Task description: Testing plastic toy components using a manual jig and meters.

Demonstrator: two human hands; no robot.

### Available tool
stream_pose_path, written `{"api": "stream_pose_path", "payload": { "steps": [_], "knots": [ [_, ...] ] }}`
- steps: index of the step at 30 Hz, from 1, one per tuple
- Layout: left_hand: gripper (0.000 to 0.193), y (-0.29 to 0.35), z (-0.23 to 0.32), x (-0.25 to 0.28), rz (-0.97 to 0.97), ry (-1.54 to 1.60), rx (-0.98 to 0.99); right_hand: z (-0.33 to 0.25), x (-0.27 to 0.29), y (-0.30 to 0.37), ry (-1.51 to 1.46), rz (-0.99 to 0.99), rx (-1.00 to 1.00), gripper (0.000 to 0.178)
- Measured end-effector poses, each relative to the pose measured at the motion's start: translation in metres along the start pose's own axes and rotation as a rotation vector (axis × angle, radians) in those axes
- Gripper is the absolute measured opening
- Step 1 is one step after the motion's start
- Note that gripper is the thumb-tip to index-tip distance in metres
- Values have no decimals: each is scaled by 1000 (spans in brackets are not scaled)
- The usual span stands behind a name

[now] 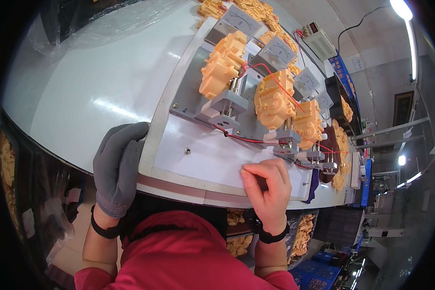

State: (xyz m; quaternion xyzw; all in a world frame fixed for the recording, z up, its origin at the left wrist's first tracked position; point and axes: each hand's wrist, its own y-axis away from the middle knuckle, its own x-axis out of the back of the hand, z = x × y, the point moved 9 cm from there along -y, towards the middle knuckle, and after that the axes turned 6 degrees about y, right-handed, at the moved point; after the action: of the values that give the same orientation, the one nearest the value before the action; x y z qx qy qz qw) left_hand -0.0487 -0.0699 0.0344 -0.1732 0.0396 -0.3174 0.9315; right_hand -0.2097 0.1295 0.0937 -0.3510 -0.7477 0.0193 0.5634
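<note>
My left hand (115, 169), in a grey glove, rests at the table's front edge beside the left corner of a white-topped test board (203, 162). Its fingers lie long and close together, with nothing visible in them. My bare right hand (271, 186) rests on the board's front border, fingers curled in and thumb near the index finger; nothing shows between them. Beyond my hands, pale orange plastic gearbox housings sit on metal clamp fixtures: one at the left (221, 70), another in the middle (274, 100), a third farther right (308, 124). Red wires run among them.
Analog meters (278, 50) stand behind the fixtures. Piles of orange parts (256, 10) lie farther back and at the right. A power supply (319, 41) stands at the back. Clear plastic film (101, 26) covers the far left. Purple cloth (313, 186) hangs by the right front edge.
</note>
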Motion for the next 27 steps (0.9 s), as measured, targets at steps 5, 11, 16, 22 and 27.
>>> {"api": "stream_pose_path", "payload": {
  "steps": [5, 11, 16, 22, 27],
  "knots": [
    [25, 0, 0, 1, 1, 9, -8, -3, 0, 0, 13, -4, 52, 18],
    [26, -1, 3, 1, -13, 17, -15, -1, -2, 2, -18, -37, -4, 14],
    [28, 0, 3, 1, -39, 34, -66, -1, -1, 2, -38, -60, -60, 14],
    [27, 2, 2, 3, -21, 31, -94, -2, -1, 1, -44, -60, -98, 21],
    [27, 0, 3, 1, -31, 29, -90, -42, 9, -4, 4, 31, 25, 24]
  ]
}}
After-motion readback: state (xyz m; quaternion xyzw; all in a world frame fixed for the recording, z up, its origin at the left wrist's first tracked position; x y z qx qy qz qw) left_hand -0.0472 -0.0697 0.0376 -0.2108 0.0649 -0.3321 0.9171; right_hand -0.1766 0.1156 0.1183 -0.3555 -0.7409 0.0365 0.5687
